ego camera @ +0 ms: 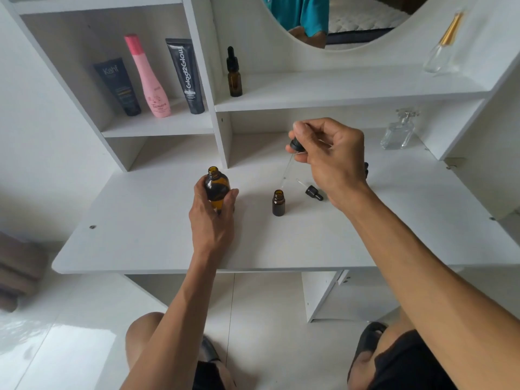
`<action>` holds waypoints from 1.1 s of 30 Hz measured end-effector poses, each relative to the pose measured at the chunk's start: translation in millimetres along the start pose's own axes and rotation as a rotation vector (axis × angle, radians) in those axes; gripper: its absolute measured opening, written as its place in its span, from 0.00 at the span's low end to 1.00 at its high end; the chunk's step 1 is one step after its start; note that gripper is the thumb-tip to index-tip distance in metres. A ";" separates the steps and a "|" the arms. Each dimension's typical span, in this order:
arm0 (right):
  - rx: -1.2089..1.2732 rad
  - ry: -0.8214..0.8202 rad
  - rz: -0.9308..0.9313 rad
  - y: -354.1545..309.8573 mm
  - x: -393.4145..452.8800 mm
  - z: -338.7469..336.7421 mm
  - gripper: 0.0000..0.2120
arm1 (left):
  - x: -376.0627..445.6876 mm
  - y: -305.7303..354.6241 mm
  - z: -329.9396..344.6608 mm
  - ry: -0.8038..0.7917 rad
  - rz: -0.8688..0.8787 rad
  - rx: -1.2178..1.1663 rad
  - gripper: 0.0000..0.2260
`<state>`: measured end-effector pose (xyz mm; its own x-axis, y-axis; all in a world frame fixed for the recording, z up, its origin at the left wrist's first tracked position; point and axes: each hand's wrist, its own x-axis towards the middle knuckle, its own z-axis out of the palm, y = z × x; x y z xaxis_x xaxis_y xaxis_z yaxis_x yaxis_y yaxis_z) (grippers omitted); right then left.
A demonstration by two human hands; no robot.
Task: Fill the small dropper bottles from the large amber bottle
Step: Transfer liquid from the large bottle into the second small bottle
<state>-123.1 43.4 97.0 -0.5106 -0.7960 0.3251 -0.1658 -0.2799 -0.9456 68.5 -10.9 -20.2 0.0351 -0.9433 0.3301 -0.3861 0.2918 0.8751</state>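
Right hand [332, 161] pinches a dropper [295, 147] by its black cap, glass tip hanging above and just beside the uncapped small dropper bottle [278, 203] on the desk [140, 235]; left hand [213, 209] grips the open large amber bottle [216, 190], upright. Risks: a tip strike could topple the unheld small bottle; an off-centre tip drips onto the desk.

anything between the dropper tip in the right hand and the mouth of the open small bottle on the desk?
Nothing visible. The right hand pinches the dropper, whose glass tip hangs just above the uncapped small bottle. A loose dropper cap lies to the bottle's right, off that line. The left hand holds the large amber bottle apart.
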 end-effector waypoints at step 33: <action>-0.170 -0.090 -0.067 9.2 -0.7 8.3 0.10 | 0.5 -1.5 0.9 -0.003 0.001 -0.017 0.21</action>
<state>-117.2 36.9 88.2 -0.4178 -0.8254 0.3798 -0.3409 -0.2451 -0.9076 68.3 -12.0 -21.7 0.0319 -0.9434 0.3300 -0.3705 0.2955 0.8806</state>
